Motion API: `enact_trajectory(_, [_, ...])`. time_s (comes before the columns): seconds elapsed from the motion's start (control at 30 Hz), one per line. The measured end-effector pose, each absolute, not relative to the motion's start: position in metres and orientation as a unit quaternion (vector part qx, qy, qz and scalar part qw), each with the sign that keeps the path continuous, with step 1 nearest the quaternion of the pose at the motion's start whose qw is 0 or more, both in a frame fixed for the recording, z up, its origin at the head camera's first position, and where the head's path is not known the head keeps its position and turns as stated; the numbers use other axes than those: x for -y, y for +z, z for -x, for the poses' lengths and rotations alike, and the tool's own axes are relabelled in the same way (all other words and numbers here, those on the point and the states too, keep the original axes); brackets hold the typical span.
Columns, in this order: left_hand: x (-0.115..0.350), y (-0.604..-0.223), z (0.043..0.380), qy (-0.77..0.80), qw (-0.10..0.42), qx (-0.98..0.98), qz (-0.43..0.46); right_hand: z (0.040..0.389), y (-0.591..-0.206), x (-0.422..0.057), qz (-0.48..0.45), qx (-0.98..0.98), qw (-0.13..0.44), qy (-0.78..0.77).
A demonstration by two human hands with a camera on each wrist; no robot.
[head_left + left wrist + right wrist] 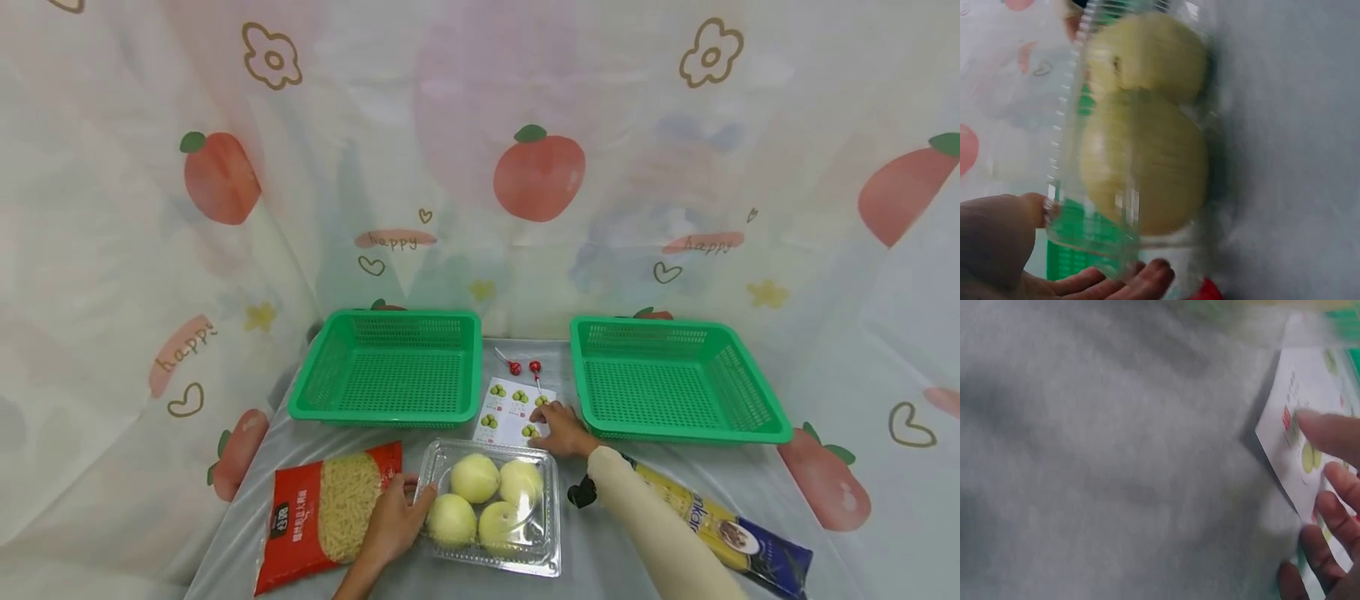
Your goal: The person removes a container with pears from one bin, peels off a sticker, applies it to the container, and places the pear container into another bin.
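The left hand (pixel 397 517) lies loosely against the left side of the clear box (pixel 545 557), at lower centre of the frame; its thumb touches the rim and its fingers extend low beside the wall rather than wrapping round it. Inside sit four pale yellow fruits (pixel 475 478). The right hand (pixel 564 430) reaches in at centre over the printed sheet (pixel 510 422), thumb and fingers parted with nothing between them; whether a fingertip touches the paper cannot be told. The sheet lies just above the box in the frame.

Further out, two lollipops (pixel 515 367) lie around the sheet's top edge. The left basket (pixel 390 418) and the right basket (pixel 690 435) flank it. The red bag (pixel 295 518) is at lower left, near the left hand; the noodle packet (pixel 708 527) is at lower right, partly behind the sleeve (pixel 660 527).

The sheet looks unfixed, so a tug from one fingertip could drag or crease it and nudge the lollipop whose stick reaches its edge. With contact seen only on one side, the box could slide or turn if its lid were pressed unevenly, and thin plastic might dent. The sleeve, if lowered, could catch the packet.
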State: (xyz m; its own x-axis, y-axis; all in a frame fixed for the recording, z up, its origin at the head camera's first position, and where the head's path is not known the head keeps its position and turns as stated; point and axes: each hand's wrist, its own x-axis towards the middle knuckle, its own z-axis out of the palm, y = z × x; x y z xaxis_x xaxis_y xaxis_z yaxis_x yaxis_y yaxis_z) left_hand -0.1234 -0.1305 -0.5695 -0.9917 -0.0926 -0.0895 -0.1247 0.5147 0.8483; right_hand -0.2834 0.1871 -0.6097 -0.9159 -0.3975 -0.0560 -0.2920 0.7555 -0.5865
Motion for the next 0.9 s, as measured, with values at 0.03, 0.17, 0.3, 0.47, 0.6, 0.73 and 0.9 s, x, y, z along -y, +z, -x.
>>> enact_trajectory(0.03, [0.130,-0.570,0.125,0.491,0.013,-0.869,0.056,0.283,-0.611,-0.187,0.182,-0.933,0.086,-0.299])
enact_trajectory(0.17, [0.125,-0.569,0.131,0.494,-0.017,-0.869,0.016,0.281,-0.614,-0.184,0.169,-0.931,0.079,-0.314])
enact_trajectory(0.3, [0.118,-0.570,0.138,0.474,-0.072,-0.875,-0.061,0.281,-0.613,-0.182,0.157,-0.922,0.084,-0.344])
enact_trajectory(0.47, [0.104,-0.574,0.142,0.480,-0.095,-0.867,-0.091,0.281,-0.611,-0.179,0.136,-0.912,0.107,-0.372])
enact_trajectory(0.6, [0.096,-0.576,0.141,0.517,-0.079,-0.850,-0.059,0.280,-0.606,-0.176,0.113,-0.911,0.123,-0.377])
enact_trajectory(0.73, [0.095,-0.573,0.141,0.544,-0.068,-0.836,-0.026,0.280,-0.604,-0.175,0.109,-0.916,0.115,-0.369])
enact_trajectory(0.9, [0.098,-0.573,0.140,0.530,-0.059,-0.845,-0.028,0.282,-0.601,-0.174,0.094,-0.914,0.121,-0.375])
